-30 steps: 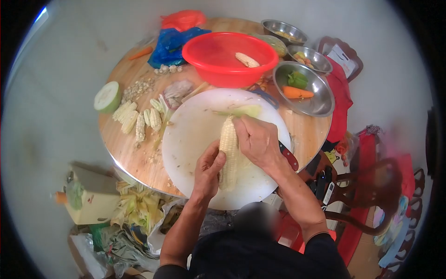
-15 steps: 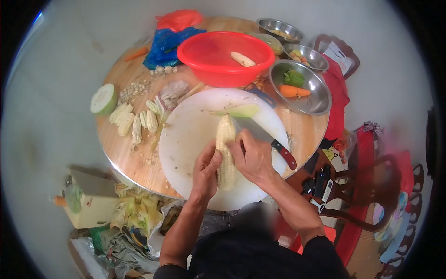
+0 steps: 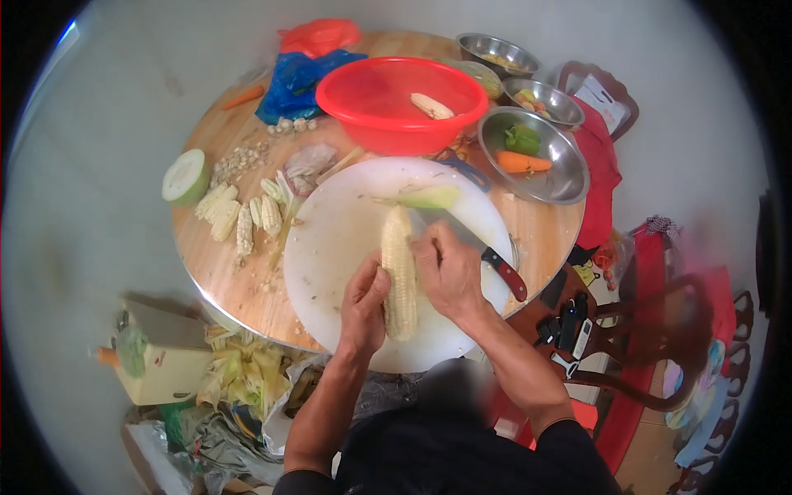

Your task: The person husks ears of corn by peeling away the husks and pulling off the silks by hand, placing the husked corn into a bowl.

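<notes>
A pale, husked corn cob stands out over the round white cutting board, its tip pointing away from me. My left hand is closed on the cob's left side. Just right of the cob is my right hand, its fingers curled together in a pinch; anything between them is too small to make out. Behind my right hand lies a knife, its dark red handle at the board's right edge and its blade partly hidden. A green husk piece rests on the board's far part.
A red basin with a corn cob stands beyond the board. Steel bowls, one holding a carrot and green pepper, are at the right. Corn pieces and a cut gourd lie left. Husks fill the lower left.
My right hand has moved down from the cob's tip and now sits slightly off its right side. The knife handle shows more fully. My left hand still holds the cob.
</notes>
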{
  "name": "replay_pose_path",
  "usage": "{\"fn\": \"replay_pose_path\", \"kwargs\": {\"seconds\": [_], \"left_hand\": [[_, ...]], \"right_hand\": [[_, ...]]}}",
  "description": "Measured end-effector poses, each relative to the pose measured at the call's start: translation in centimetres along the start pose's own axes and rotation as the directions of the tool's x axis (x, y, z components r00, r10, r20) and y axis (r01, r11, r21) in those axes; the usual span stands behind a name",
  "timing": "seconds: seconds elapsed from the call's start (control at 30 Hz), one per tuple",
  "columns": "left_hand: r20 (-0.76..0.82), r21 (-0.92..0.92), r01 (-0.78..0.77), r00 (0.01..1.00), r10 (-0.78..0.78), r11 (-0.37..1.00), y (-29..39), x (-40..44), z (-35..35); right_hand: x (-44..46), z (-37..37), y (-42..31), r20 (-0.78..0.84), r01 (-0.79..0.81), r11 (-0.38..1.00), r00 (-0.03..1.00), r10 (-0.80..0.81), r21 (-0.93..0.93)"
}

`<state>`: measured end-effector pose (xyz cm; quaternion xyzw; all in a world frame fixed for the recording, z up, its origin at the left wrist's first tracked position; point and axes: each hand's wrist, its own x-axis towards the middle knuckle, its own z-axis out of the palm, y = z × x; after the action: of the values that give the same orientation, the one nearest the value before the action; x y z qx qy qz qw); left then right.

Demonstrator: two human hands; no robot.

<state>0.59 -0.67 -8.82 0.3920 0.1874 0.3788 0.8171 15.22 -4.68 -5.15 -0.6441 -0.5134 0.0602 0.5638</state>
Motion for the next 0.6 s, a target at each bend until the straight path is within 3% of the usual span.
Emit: {"fn": "replay_pose_path", "kwargs": {"seconds": [0.07,0.1,0.17,0.3,0.4,0.47,0.6], "left_hand": [[-0.009,0.109,-0.093,0.996,0.094,0.99,-0.4,0.0,0.4],[-0.011,0.108,-0.093,0.995,0.095,0.99,-0.5,-0.1,0.5],[-0.038,0.192,-0.152,0.986,0.162,0.97,-0.6,-0.1,0.5],[-0.064,0.241,-0.147,0.984,0.167,0.959,-0.5,-0.5,0.3],[-0.07,0.089,-0.081,0.994,0.088,0.993,-0.3,-0.6,-0.2],[-0.094,-0.06,-0.06,0.994,0.054,0.996,-0.1,-0.4,-0.9],[-0.097,-0.073,0.009,0.995,-0.016,0.997,0.3,-0.5,-1.4]], "right_hand": [[0.5,-0.3,-1.1,0.098,0.092,0.976,0.992,-0.074,-0.197],[0.6,-0.1,-0.8,0.1,0.093,0.976,0.992,-0.074,-0.197],[0.8,0.5,0.1,0.031,0.254,0.906,0.965,-0.259,-0.338],[0.8,0.4,0.6,0.055,0.326,0.89,0.944,-0.326,-0.319],[-0.9,0.3,1.6,0.162,0.319,0.892,0.946,-0.28,-0.32],[-2.5,0.3,2.5,0.23,0.429,0.877,0.896,-0.381,-0.216],[-3.5,-0.8,2.2,0.28,0.348,0.916,0.916,-0.287,-0.198]]}}
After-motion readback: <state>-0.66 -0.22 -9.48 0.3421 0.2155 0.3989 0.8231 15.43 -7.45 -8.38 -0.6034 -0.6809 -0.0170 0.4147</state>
